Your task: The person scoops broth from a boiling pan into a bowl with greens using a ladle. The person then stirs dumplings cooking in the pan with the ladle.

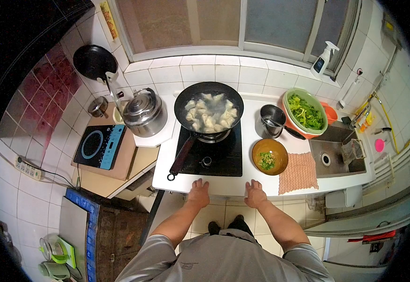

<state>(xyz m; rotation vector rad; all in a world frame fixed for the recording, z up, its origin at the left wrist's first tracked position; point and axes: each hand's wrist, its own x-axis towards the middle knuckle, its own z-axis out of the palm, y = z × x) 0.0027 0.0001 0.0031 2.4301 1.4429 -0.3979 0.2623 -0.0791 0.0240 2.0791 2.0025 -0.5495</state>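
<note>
My left hand (199, 192) rests on the front edge of the white counter (252, 183), fingers laid out over it, holding nothing. Beside it, apart from my left hand, is the dark wok handle (183, 156). A black wok (180, 104) of dumplings (210, 115) in steaming liquid sits on the gas stove (230, 162). On the same edge, my right hand (255, 193) lies with its fingers apart, also holding nothing. Nearest to it is an amber bowl (282, 149) with chopped greens (266, 161), next to a pinkish textured cloth (299, 174).
A steel pot (144, 117) and an induction cooker (99, 146) stand left. Right are a metal pot (264, 126) with a long-handled utensil, leafy greens (303, 113) in a green basket (326, 120), and a sink (339, 162). A spray bottle (321, 61) stands on the sill.
</note>
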